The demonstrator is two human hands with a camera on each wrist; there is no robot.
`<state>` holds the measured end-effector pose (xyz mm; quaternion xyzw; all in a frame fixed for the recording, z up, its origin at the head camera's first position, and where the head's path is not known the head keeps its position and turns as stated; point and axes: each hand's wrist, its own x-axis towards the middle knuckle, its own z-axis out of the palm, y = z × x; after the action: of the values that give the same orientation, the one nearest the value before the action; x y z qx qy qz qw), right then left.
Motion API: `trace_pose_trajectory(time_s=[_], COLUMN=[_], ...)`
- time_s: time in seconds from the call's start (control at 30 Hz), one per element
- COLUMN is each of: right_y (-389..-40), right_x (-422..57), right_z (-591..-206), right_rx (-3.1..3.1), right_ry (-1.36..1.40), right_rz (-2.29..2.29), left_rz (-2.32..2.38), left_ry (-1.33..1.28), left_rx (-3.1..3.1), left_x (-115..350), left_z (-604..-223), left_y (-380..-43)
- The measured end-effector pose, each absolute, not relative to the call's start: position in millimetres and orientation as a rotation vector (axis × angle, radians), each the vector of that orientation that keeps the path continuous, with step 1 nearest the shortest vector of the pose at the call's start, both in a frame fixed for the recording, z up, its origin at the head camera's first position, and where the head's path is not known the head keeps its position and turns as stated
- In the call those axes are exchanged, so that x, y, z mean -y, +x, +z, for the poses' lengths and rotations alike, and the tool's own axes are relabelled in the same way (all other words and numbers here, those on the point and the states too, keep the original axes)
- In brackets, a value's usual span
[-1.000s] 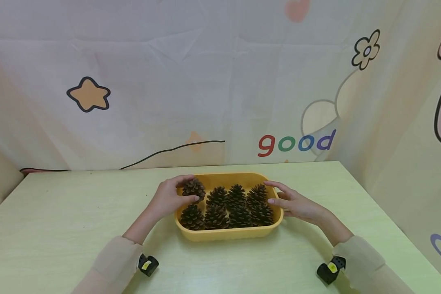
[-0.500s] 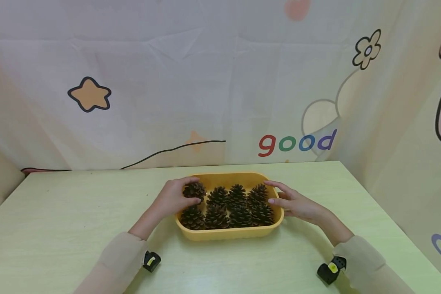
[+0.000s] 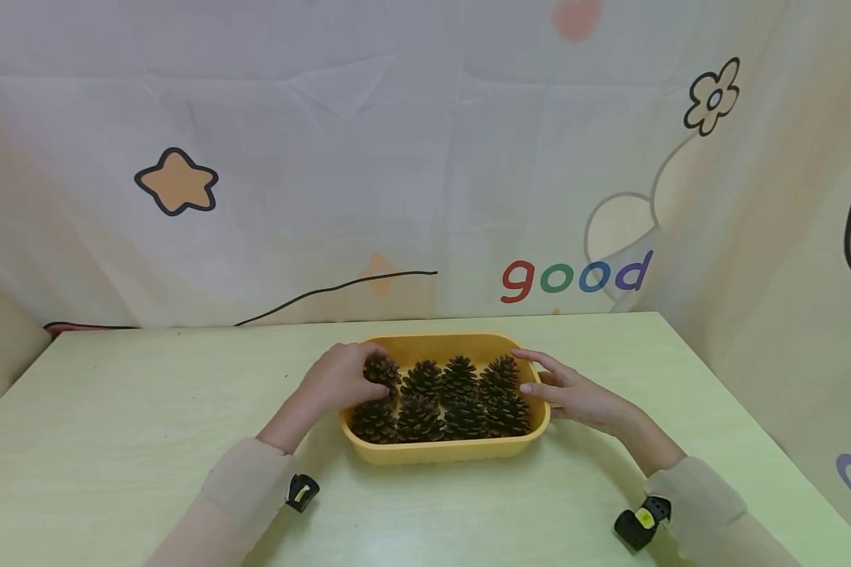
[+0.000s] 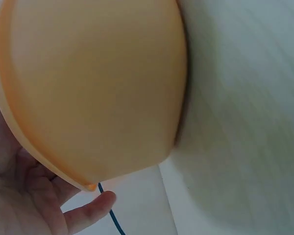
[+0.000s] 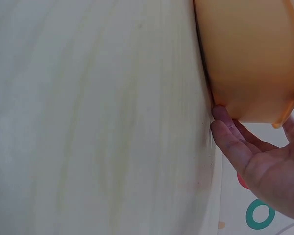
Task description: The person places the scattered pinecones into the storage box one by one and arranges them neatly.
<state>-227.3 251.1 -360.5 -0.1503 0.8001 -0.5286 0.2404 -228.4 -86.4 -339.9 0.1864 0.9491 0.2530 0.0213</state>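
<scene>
A yellow plastic basin (image 3: 440, 451) stands on the table with several brown pine cones (image 3: 461, 398) in two rows inside it. At its back left corner my left hand (image 3: 335, 382) grips one pine cone (image 3: 383, 372) between thumb and fingers, partly covering it. Opposite, my right hand (image 3: 583, 400) holds the basin's right end, thumb over the rim and other fingers outside. The right wrist view has those fingers (image 5: 228, 139) low against the basin's outer wall (image 5: 255, 58). In the left wrist view the basin wall (image 4: 98, 88) hides the pine cone, and my little finger sticks out below the rim.
The basin rests on a pale green table (image 3: 149, 425), near its back edge. A printed cloth (image 3: 312, 197) with a star, a flower and the word "good" hangs behind. Another cloth side (image 3: 773, 299) rises on the right.
My left hand has moved slightly right and farther over the basin's left rim, the gripped pine cone shifting right with it. My right hand stays at the basin's right end.
</scene>
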Motion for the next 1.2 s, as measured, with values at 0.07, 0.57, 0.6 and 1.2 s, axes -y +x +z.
trace_pose_trajectory(time_s=[0.07,0.57,0.6,1.2], right_y=[-228,-229,-229,-229], right_x=[-252,-252,-252,-252], right_z=[-361,-364,-364,-360], right_rx=[-2.191,-2.196,-2.196,-2.229], right_ry=[-0.406,-0.396,-0.396,-0.41], right_rz=[-1.444,-1.441,-1.441,-1.405], left_rz=[0.772,0.765,0.77,1.014], left_ry=[0.564,0.546,0.549,0.618], left_rx=[-2.924,-2.919,-2.92,-2.877], left_x=[84,79,79,95], left_z=[-339,-340,-341,-339], left_y=[-229,-227,-227,-217])
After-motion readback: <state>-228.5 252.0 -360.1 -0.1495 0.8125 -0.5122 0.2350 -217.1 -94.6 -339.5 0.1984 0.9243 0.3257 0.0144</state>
